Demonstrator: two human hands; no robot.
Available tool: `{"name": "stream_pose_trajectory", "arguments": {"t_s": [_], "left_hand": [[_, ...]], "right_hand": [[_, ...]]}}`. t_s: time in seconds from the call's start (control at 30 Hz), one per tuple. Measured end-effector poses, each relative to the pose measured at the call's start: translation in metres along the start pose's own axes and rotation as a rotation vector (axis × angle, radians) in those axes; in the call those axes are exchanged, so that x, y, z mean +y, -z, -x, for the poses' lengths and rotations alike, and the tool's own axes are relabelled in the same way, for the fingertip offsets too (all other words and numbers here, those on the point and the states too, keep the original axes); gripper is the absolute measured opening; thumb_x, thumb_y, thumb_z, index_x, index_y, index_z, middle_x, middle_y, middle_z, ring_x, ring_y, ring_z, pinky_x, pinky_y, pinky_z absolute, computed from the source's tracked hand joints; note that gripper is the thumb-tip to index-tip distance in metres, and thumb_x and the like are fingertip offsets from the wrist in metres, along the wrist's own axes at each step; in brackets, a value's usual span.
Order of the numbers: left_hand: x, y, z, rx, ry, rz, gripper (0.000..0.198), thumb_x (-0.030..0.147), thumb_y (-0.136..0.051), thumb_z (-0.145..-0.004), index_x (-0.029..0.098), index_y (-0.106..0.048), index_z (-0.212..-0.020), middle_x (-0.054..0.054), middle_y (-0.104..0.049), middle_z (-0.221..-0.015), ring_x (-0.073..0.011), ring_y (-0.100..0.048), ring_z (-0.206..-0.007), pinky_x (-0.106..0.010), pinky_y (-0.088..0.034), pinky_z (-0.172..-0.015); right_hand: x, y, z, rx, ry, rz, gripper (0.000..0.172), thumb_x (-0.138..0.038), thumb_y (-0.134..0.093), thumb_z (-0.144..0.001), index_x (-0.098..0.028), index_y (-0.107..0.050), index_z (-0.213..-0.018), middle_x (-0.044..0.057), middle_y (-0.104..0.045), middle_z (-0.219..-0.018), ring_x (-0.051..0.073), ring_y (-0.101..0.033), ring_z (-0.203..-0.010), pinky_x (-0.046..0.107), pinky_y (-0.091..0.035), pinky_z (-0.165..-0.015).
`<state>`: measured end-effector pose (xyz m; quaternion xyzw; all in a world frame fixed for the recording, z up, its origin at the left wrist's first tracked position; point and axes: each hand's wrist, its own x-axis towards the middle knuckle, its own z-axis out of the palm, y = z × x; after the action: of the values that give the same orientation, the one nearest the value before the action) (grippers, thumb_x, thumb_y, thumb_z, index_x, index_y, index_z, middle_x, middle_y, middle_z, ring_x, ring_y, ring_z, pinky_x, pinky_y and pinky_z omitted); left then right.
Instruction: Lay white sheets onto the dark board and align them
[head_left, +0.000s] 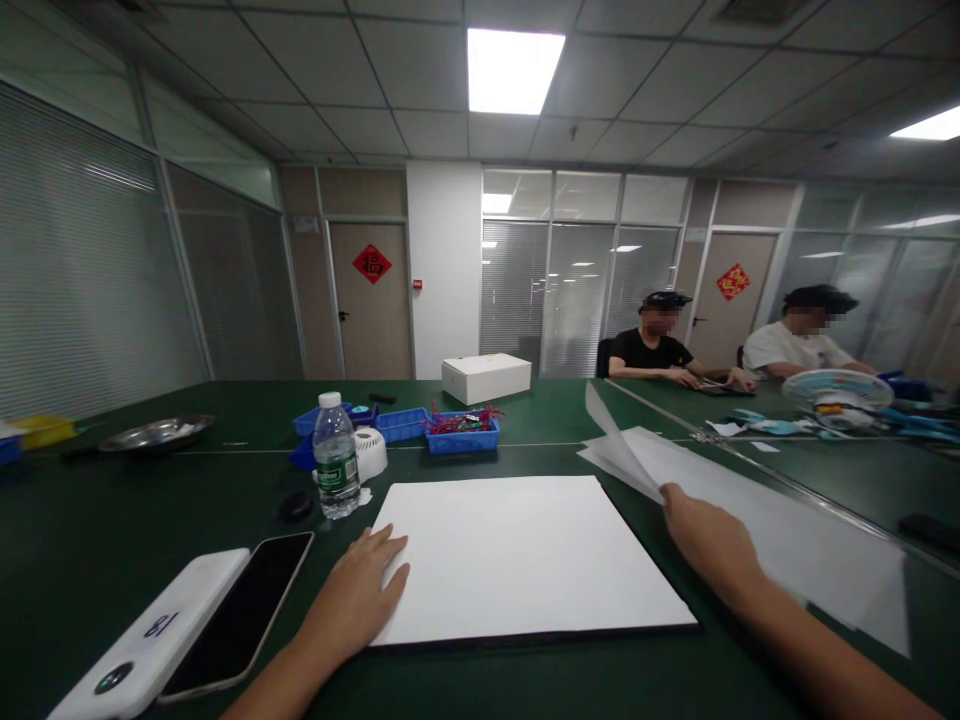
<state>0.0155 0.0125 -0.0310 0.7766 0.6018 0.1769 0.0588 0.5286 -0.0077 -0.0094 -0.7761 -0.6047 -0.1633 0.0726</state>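
Observation:
A broad white sheet [517, 560] lies flat in front of me, with a thin black edge showing along its front and right sides. My left hand [360, 590] rests open on its left edge, fingers spread. To the right, my right hand [709, 540] is closed on the edge of a sheet of paper [621, 440], whose far corner curls upward. Beneath and beyond that hand, more white paper [817, 535] lies at a slant on the green table [525, 685]. How many sheets overlap there I cannot tell.
Left of the sheet stand a water bottle [336, 465], a black phone [244, 610] and a white device [154, 640]. Behind are a blue tray [463, 440] of wires and a white box [486, 378]. Two people [652, 345] sit far right, near a fan-like object [836, 392].

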Motion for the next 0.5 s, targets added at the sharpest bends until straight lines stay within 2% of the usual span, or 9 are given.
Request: {"name": "stream_pose_trajectory", "arguments": {"t_s": [0.1,0.23,0.3,0.4,0.5], "left_hand": [[-0.001,0.000,0.000,0.006,-0.004,0.012,0.042,0.039,-0.067,-0.098,0.021,-0.062,-0.136,-0.010,-0.052,-0.154,-0.0329,-0.045,-0.145,-0.062,-0.032,-0.119],[-0.003,-0.003,0.000,0.024,0.000,0.055,0.043,0.039,-0.068,-0.098,0.021,-0.061,-0.136,-0.011,-0.052,-0.154,-0.0333,-0.044,-0.145,-0.062,-0.031,-0.119],[-0.005,-0.005,0.000,0.037,0.008,0.097,0.043,0.041,-0.066,-0.099,0.021,-0.061,-0.136,-0.010,-0.053,-0.153,-0.0330,-0.045,-0.145,-0.062,-0.031,-0.119],[-0.006,-0.007,-0.001,0.066,0.037,0.175,0.042,0.042,-0.064,-0.100,0.021,-0.061,-0.136,-0.010,-0.056,-0.151,-0.0324,-0.049,-0.141,-0.062,-0.034,-0.117],[-0.008,-0.007,-0.001,0.103,0.078,0.255,0.040,0.041,-0.065,-0.099,0.021,-0.062,-0.134,-0.010,-0.058,-0.147,-0.0313,-0.054,-0.135,-0.060,-0.041,-0.113]], "right_hand": [[-0.029,0.009,0.012,0.074,0.221,-0.071,0.035,-0.025,-0.036,-0.102,-0.016,-0.060,-0.126,0.014,-0.074,-0.092,0.027,-0.071,-0.080,0.037,-0.051,-0.070],[-0.067,0.017,0.036,0.125,0.629,-0.188,0.040,-0.017,-0.041,-0.096,-0.022,-0.062,-0.130,0.010,-0.075,-0.114,0.023,-0.071,-0.099,0.037,-0.053,-0.088],[-0.082,0.019,0.046,0.136,0.807,-0.227,0.039,-0.016,-0.042,-0.095,-0.023,-0.063,-0.127,0.008,-0.075,-0.116,0.021,-0.071,-0.101,0.036,-0.053,-0.090],[-0.096,0.023,0.056,0.162,0.986,-0.268,0.035,-0.018,-0.041,-0.097,-0.021,-0.065,-0.123,0.008,-0.076,-0.110,0.020,-0.073,-0.092,0.035,-0.054,-0.084],[-0.101,0.029,0.062,0.185,1.077,-0.300,0.032,-0.021,-0.040,-0.100,-0.019,-0.065,-0.120,0.009,-0.076,-0.109,0.019,-0.072,-0.090,0.032,-0.053,-0.082]]}}
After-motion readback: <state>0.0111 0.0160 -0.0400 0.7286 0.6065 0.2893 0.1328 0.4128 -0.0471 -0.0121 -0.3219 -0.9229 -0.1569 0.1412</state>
